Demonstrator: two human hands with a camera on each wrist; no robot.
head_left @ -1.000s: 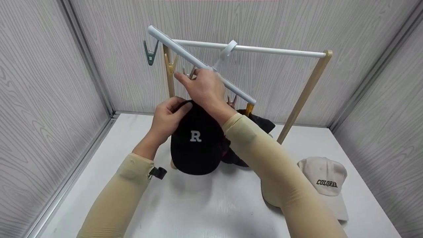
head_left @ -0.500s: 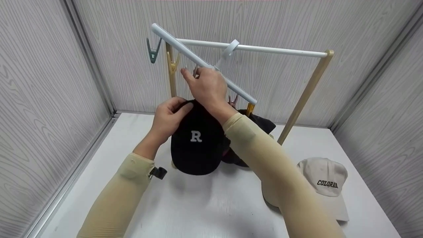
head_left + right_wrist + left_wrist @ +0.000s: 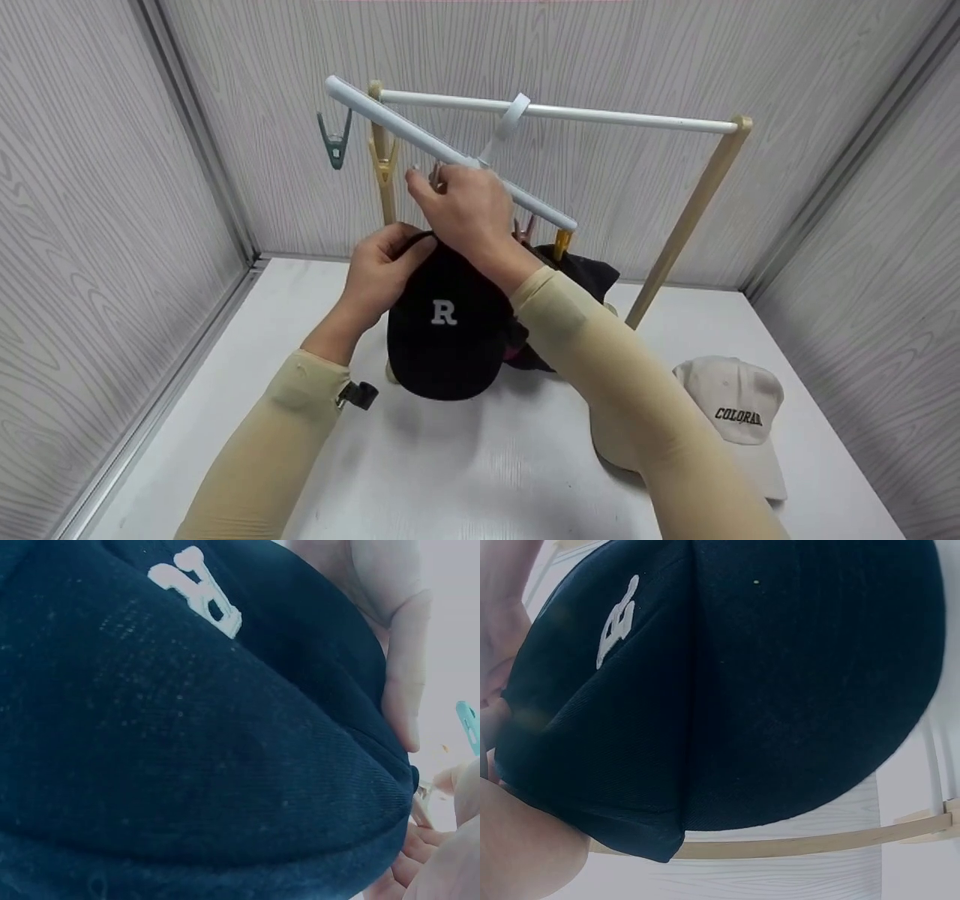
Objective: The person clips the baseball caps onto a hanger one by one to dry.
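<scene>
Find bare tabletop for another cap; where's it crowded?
Free: table between left sleeve and right sleeve, nearer than the black cap; strip right of white cap. Crowded: under the hanger: left hand, right hand, black cap.

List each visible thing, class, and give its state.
Left hand, gripping black cap
Black cap, brim downward
Right hand, pinching clip
Hanger, hooked on rack, askew
Rack, standing
Green clip, hanging, holding nothing
Yellow clip, hanging, holding nothing
Pink clip, partly hidden
Orange clip, fastened on dark cap
Pale lettered cap, on table
Object behind right sleeve, mostly hidden
</scene>
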